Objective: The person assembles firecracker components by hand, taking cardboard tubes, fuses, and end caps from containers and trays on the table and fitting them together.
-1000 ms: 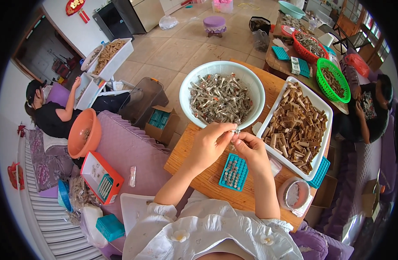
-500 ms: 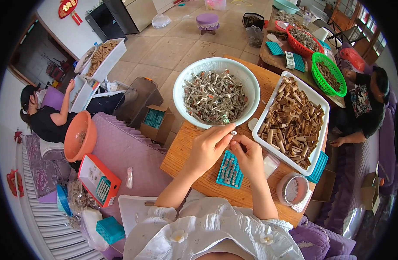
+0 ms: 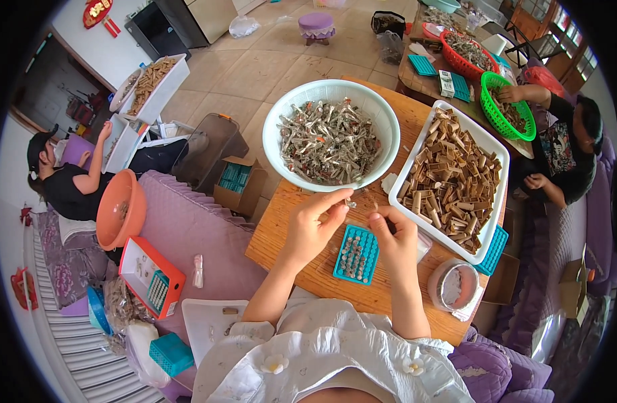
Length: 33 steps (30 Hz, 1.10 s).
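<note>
My left hand (image 3: pixel 315 225) pinches a small metal piece (image 3: pixel 349 202) just below the rim of a large white bowl (image 3: pixel 276 117) full of small silvery parts. My right hand (image 3: pixel 394 236) is raised beside it, fingers pinched on something tiny that I cannot make out. Both hands hover over a small teal grid tray (image 3: pixel 355 255) with little parts set in its holes, lying on the wooden table (image 3: pixel 281 232).
A white rectangular tray (image 3: pixel 486 144) of brown tubes lies at the right, with a round tin (image 3: pixel 453 285) below it. One person sits at the left by an orange bowl (image 3: pixel 120 209), another at the right reaches into a green basket (image 3: pixel 507 104). A purple sofa lies to the left.
My hands have drawn slightly apart and moved up toward the bowl's rim; the left hand now holds a small piece out at its fingertips.
</note>
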{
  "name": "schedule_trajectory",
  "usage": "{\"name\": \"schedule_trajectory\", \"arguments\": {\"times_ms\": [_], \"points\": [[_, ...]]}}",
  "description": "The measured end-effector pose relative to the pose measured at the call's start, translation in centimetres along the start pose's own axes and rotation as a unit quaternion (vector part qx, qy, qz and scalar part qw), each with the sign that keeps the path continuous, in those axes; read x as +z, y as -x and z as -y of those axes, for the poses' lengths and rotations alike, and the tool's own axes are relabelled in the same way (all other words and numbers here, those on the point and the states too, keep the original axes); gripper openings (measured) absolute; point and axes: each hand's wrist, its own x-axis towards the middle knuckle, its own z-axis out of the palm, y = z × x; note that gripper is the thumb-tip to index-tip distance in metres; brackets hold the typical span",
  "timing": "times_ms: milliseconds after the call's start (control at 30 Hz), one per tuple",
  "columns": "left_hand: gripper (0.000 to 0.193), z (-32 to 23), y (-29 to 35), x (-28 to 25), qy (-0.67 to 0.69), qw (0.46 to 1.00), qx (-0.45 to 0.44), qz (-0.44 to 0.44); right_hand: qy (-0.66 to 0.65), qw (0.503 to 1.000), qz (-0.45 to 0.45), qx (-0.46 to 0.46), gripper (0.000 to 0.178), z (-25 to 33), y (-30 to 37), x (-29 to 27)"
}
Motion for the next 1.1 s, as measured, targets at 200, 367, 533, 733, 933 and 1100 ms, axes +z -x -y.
{"name": "schedule_trajectory", "arguments": {"times_ms": [200, 367, 533, 733, 933, 1100], "points": [[0.026, 2.4, 1.2, -1.9, 0.224, 0.966, -0.124, -0.03, -0.021, 0.999, -0.002, 0.05, 0.013, -1.3, -0.6, -1.1], [0.018, 1.9, 2.3, -3.1, 0.319, 0.928, -0.185, -0.049, 0.172, 0.981, 0.089, 0.017, 0.017, -5.1, -2.1, 1.6], [0.014, 1.7, 3.4, -3.5, 0.29, 0.942, -0.162, -0.041, 0.207, 0.968, 0.143, -0.006, 0.016, -10.2, -3.6, 7.0], [0.015, 0.7, 4.4, -3.8, 0.295, 0.938, -0.178, -0.038, 0.383, 0.906, 0.171, -0.058, 0.035, -10.6, -4.4, 7.7], [0.021, -1.5, 4.7, -3.2, 0.285, 0.928, -0.232, -0.065, 0.072, 0.987, 0.141, -0.016, 0.027, -3.2, -2.5, 2.9], [0.016, -1.0, 5.1, -1.5, 0.205, 0.961, -0.186, -0.017, 0.018, 0.972, 0.197, -0.125, 0.029, 0.3, 0.5, 1.1]]}}
